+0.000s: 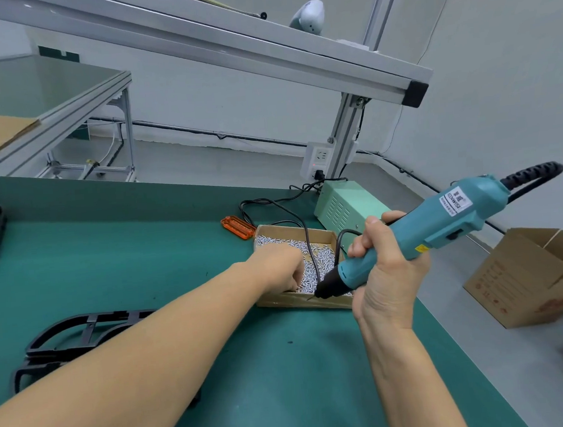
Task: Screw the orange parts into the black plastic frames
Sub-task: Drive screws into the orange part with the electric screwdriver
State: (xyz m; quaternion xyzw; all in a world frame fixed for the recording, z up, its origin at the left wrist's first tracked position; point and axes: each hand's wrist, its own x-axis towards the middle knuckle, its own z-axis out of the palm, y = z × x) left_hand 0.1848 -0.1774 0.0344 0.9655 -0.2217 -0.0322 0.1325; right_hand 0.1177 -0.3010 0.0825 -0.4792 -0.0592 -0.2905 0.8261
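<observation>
Green bench (142, 243): frames (82, 334), screw box (321, 235), perhaps transformer (349, 205)

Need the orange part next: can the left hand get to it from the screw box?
Probably yes. The orange part lies uncovered just beyond the box, where the left hand is; only a cable runs nearby.
</observation>
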